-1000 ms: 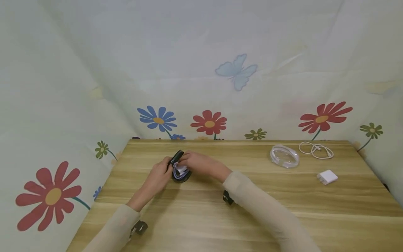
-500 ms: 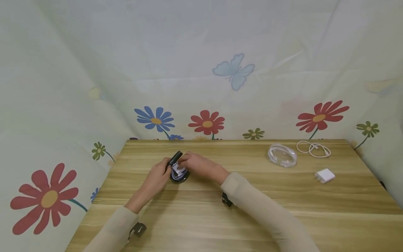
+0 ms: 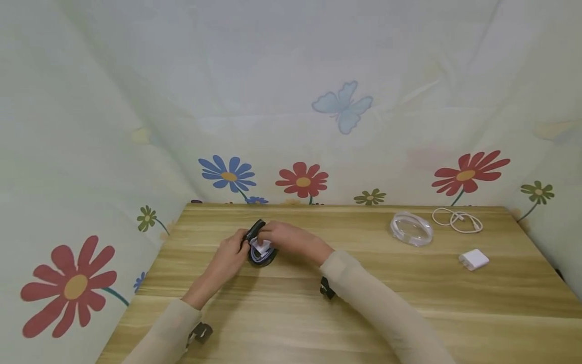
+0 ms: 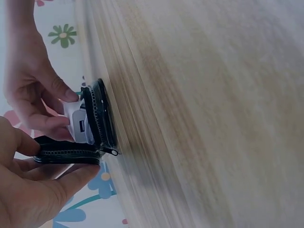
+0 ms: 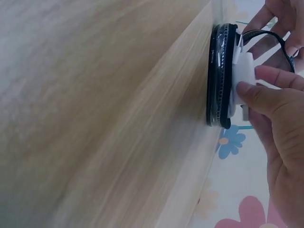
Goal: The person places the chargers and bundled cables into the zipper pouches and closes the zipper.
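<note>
A small round zippered case (image 5: pixel 218 76) with black trim lies unzipped on the table, its lid (image 4: pixel 66 154) raised. My left hand (image 3: pixel 227 259) pinches that lid between thumb and fingers. Inside sit a coiled pale cable (image 3: pixel 255 259) and a white charger plug (image 4: pixel 79 123) whose USB port shows in the left wrist view. Thumb and fingers of my right hand (image 3: pixel 291 238) pinch the charger plug, which sticks out partly above the case's rim. In the right wrist view its metal prong shows below my thumb.
Toward the back right of the wooden table (image 3: pixel 291 323) lies a round clear plastic case (image 3: pixel 394 230). Beside it are a looped white cable (image 3: pixel 476 225) and another white charger plug (image 3: pixel 475 259). A flowered cloth backdrop (image 3: pixel 273 126) rises behind the table edge.
Both hands stay at the case. The right fingers have shifted slightly on the white charger plug over the coiled cable; the left hand keeps holding the lid up.
</note>
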The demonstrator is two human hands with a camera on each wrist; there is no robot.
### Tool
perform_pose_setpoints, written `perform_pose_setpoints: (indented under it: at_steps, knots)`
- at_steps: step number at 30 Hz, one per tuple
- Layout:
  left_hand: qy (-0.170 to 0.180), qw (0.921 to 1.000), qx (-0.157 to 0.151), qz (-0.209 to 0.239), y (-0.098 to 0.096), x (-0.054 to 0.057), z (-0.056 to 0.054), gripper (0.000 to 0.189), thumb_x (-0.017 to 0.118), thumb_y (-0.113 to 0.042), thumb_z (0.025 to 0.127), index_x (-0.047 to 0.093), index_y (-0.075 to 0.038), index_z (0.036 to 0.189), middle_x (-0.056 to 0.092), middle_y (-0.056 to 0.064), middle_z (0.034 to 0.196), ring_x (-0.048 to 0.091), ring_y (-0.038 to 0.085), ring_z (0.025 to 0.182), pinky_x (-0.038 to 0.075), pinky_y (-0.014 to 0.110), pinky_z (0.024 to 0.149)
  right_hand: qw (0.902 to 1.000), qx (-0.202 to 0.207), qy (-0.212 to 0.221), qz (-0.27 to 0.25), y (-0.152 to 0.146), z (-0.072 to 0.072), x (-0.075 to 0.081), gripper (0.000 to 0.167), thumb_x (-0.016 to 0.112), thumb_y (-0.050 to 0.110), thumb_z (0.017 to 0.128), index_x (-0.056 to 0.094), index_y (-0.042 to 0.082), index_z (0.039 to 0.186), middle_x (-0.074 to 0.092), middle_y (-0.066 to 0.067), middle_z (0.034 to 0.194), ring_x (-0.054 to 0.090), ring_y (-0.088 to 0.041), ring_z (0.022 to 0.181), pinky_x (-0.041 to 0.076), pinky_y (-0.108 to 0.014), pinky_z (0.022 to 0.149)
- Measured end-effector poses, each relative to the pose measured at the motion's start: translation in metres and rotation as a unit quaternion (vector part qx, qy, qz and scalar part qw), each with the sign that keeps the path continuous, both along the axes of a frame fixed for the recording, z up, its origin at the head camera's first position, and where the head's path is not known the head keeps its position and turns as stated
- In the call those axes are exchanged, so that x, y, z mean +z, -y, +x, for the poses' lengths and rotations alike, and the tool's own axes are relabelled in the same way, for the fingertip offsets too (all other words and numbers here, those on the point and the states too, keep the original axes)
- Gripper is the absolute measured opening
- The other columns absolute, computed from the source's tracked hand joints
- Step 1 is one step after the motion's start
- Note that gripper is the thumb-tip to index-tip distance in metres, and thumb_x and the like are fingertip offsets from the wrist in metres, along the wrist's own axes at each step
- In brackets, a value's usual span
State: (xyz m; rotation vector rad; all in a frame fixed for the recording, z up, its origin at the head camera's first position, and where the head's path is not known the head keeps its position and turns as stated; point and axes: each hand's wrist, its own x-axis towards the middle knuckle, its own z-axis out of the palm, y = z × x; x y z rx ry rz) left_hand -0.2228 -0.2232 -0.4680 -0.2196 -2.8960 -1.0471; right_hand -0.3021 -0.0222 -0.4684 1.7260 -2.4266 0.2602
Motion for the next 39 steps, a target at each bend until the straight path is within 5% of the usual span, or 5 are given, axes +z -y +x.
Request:
perform_pose_setpoints:
  at_steps: [8, 22, 27, 33, 39]
  knots:
    - [0.003, 0.9999, 0.000, 0.016, -0.003, -0.001, 0.002, 0.031, 0.043, -0.014, 0.107, 0.057, -0.007, 0.133, 0.063, 0.010, 0.084, 0.053, 0.016, 0.062, 0.044, 0.029, 0.051, 0.9990, 0.025, -0.029, -0.022, -0.004, -0.001, -0.003, 0.023, 0.070, 0.008, 0.096, 0.071, 0.014, 0.118, 0.067, -0.001, 0.123, 0.057, -0.018, 0.123, 0.044, -0.026, 0.109]
    - [0.000, 0.9998, -0.016, 0.016, -0.004, 0.003, 0.001, 0.030, 0.045, -0.013, 0.106, 0.058, -0.006, 0.133, 0.065, 0.011, 0.086, 0.052, 0.016, 0.061, 0.043, 0.028, 0.051, 0.9994, 0.018, 0.031, 0.003, -0.001, -0.003, -0.004, 0.026, 0.063, -0.001, 0.099, 0.072, 0.011, 0.120, 0.070, 0.000, 0.125, 0.061, -0.018, 0.123, 0.046, -0.028, 0.107]
    - [-0.019, 0.9995, -0.025, -0.010, -0.005, 0.001, 0.002, 0.030, 0.049, -0.013, 0.105, 0.059, -0.004, 0.132, 0.070, 0.015, 0.110, 0.061, 0.019, 0.078, 0.050, 0.032, 0.063, 0.9973, -0.004, 0.074, 0.006, -0.016, -0.002, -0.002, 0.033, 0.060, -0.003, 0.099, 0.069, 0.009, 0.129, 0.065, -0.007, 0.136, 0.057, -0.023, 0.131, 0.043, -0.034, 0.112]
    - [-0.052, 0.9943, -0.060, -0.071, -0.010, -0.002, 0.000, 0.035, 0.058, -0.014, 0.101, 0.060, -0.002, 0.134, 0.064, 0.019, 0.131, 0.063, 0.032, 0.119, 0.053, 0.050, 0.096, 0.9920, -0.065, 0.103, -0.032, -0.042, -0.002, 0.005, 0.033, 0.059, -0.009, 0.096, 0.072, 0.006, 0.122, 0.071, -0.007, 0.121, 0.064, -0.021, 0.118, 0.050, -0.033, 0.103]
    - [-0.069, 0.9858, -0.100, -0.116, -0.015, -0.004, 0.001, 0.036, 0.066, -0.016, 0.099, 0.063, -0.006, 0.134, 0.062, 0.017, 0.133, 0.059, 0.036, 0.124, 0.049, 0.053, 0.102, 0.9940, -0.071, 0.083, -0.002, -0.053, 0.004, 0.003, 0.026, 0.064, -0.006, 0.095, 0.076, 0.005, 0.114, 0.074, -0.007, 0.111, 0.069, -0.020, 0.105, 0.055, -0.033, 0.094]
